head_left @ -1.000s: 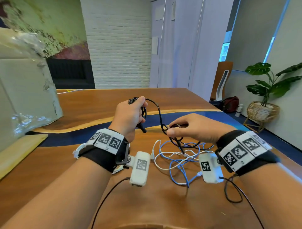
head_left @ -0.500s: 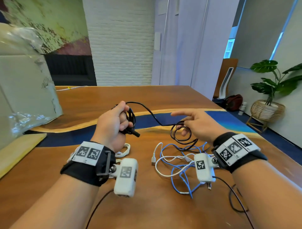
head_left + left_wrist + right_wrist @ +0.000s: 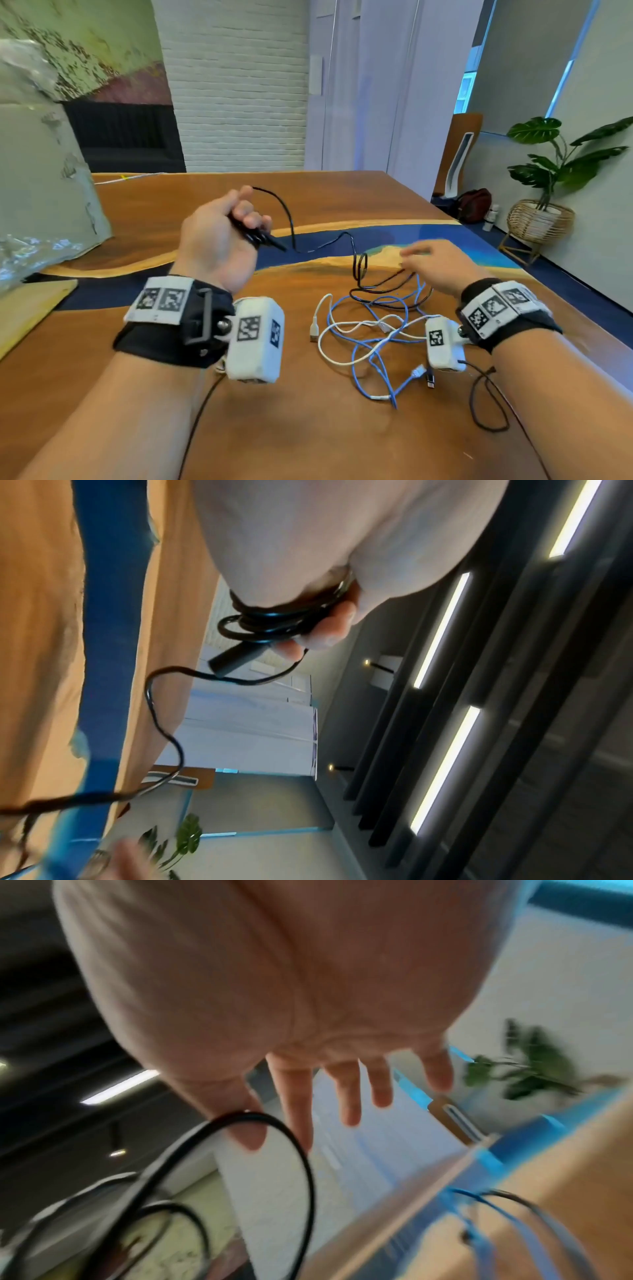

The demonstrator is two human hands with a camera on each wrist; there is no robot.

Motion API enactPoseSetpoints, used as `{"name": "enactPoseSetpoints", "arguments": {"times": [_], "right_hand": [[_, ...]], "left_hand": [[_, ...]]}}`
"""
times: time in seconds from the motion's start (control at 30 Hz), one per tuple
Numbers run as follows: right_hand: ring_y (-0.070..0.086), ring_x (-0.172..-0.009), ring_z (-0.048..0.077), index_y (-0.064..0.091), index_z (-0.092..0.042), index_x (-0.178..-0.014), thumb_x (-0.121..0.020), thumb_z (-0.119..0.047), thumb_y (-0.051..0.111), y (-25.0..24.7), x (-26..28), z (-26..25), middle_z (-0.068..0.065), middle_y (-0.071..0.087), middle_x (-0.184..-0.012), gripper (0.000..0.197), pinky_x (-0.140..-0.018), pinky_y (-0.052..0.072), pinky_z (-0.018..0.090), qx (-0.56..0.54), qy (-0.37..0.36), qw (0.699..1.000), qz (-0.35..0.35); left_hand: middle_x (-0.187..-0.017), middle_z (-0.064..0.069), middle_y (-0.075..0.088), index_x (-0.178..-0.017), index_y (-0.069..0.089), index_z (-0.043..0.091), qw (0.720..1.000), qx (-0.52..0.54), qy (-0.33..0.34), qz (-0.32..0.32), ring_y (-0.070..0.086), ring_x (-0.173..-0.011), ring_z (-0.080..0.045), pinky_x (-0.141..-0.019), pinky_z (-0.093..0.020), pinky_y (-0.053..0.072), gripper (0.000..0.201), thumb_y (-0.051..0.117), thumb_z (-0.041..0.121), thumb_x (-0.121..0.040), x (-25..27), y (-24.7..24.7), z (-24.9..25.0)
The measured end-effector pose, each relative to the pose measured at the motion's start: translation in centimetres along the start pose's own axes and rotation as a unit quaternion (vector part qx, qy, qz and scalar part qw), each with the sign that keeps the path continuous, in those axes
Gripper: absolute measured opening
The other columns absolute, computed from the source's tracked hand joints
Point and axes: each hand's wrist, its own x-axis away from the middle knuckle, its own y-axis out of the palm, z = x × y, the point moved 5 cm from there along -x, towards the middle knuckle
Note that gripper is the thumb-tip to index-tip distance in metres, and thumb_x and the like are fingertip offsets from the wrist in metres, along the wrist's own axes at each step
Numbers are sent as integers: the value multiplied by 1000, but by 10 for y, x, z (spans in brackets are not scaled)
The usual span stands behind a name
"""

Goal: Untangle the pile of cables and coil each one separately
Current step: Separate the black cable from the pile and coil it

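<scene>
Wood and a blue resin band make up the counter (image 3: 308, 428) under a loose heap of cables, with a white brick wall behind and a potted plant (image 3: 561, 164) off in the corner.

Closest to the action, the left hand (image 3: 219, 240) is clenched round a small bundle of black loops, its plug end poking out below the fingers (image 3: 329, 631). A second ago that hand sat lower and nearer the heap; now it has pulled up and away to the left, and the black cable (image 3: 291, 219) arcs out from it, droops to the counter and runs back toward the pile.

The right hand (image 3: 442, 267) has changed more. It was pinching the black cable a moment back; now its fingers (image 3: 294, 1110) are spread and straight, gripping nothing, blurred in motion just above the heap. One black loop stands on edge just beside it, and whether the thumb brushes a strand I cannot tell.

Out beyond both hands, the rest of the black cable lies coiled across the blue cable (image 3: 373, 363) and the white cable (image 3: 329, 356), which remain knotted together on the counter.

My read: the black one is partly coiled and its tail not yet freed, so the right hand looks set to regrasp and feed more slack. Two cables are not yet coiled.
</scene>
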Motion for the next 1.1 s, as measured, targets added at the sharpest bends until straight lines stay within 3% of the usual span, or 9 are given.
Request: {"name": "enactPoseSetpoints", "arguments": {"times": [0.1, 0.2, 0.37, 0.5, 0.73, 0.87, 1.0, 1.03, 1.1], "right_hand": [[49, -134, 13, 56, -22, -142, -93, -12, 60, -11, 21, -71, -2, 56, -145, 50, -111, 34, 24, -23, -187, 970, 152], [64, -117, 11, 48, -25, -146, -93, 1, 57, 10, 41, -129, -1, 66, -132, 59, -103, 47, 23, -218, -282, 933, 40], [71, -85, 21, 58, -15, -136, -102, -9, 57, 48, 37, -128, 5, 74, -109, 35, -69, 61, 37, -410, -199, 890, -21], [56, -49, 19, 69, -15, -114, -104, -5, 53, 68, 42, -106, 11, 68, -85, 21, -31, 35, 21, -528, -161, 827, -108], [28, -39, 8, 73, -24, -114, -107, -6, 48, 68, 39, -75, -1, 41, -55, 32, -38, 24, 22, -414, -154, 894, -82], [37, -51, 9, 67, -31, -125, -107, -13, 46, 87, 46, -78, -13, 41, -58, 33, -50, 33, 25, -239, -193, 948, -89], [54, -74, -2, 63, -32, -127, -106, -21, 49, 93, 73, -90, -19, 59, -86, 28, -70, 41, 21, -71, -224, 964, -123], [55, -82, -1, 66, -30, -124, -105, -21, 50, 89, 78, -93, -20, 62, -93, 26, -75, 42, 21, -62, -230, 964, -121], [58, -83, 4, 72, -24, -111, -102, -19, 54, 74, 84, -97, -14, 68, -92, 21, -79, 48, 27, -85, -250, 960, -96]], "left_hand": [[-62, 4, 35, -115, 56, 3, 996, -75, -40, -42, 37, -49, -12, -72, -31, 43, 23, 39, 17, -108, 11, 24, -28], [-59, 3, 32, -105, 59, 4, 988, -98, -79, -92, 33, -47, -13, -66, -29, 41, 25, 38, 18, -108, 23, 43, -47], [-53, 5, 26, -86, 56, 13, 983, -61, -113, -130, 26, -42, -11, -62, -28, 40, 28, 41, 25, -107, 32, 43, -47], [-48, 7, 17, -75, 51, 16, 982, 25, -139, -125, 21, -37, -11, -57, -27, 41, 33, 44, 33, -102, 38, 31, -52], [-49, 7, 22, -94, 63, 8, 964, 187, -95, -165, 22, -39, -10, -55, -25, 43, 42, 33, 35, -107, 35, 23, -53], [-65, 7, 41, -120, 56, 2, 966, 208, -37, -152, 41, -52, -10, -82, -29, 48, 38, 29, 27, -109, 27, 36, -49], [-75, 1, 53, -127, 48, 3, 994, -22, 58, -91, 45, -63, -16, -84, -34, 45, 29, 29, 19, -111, 9, 40, -51], [-76, -1, 56, -124, 50, 9, 978, -160, 104, -83, 48, -67, -17, -82, -36, 46, 24, 32, 17, -111, 6, 40, -51], [-85, 1, 63, -109, 52, 24, 872, -440, 186, -111, 57, -85, -22, -91, -46, 48, 18, 36, 17, -108, 9, 47, -57]]}}
